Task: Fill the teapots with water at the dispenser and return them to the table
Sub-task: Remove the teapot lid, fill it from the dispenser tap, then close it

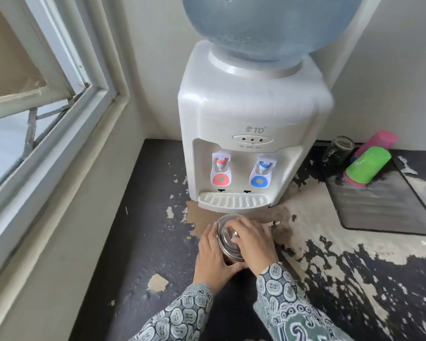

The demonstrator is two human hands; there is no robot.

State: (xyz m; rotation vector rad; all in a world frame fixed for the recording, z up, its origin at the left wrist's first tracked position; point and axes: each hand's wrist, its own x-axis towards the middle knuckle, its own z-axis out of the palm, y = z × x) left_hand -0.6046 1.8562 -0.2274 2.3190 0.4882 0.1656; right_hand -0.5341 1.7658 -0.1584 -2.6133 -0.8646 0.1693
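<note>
The right hand (252, 238) lies over the top of a metal teapot (228, 238), fingers curled down onto its lid; whether they pinch the knob cannot be told, since motion blur softens that spot. The left hand (213, 257) cups the pot's left side, thumb and fingers wrapped round the wall. The teapot stands on the worn dark counter (143, 237), just ahead of both wrists and just short of the drip tray (233, 201) of the white dispenser (251, 119). The spout tip (275, 223) projects to the right of the right hand. Left of the left hand, bare counter runs to the wall below the window frame (67, 124). Farther right of the right hand sits a mesh tray (389, 207) with cups.
</note>
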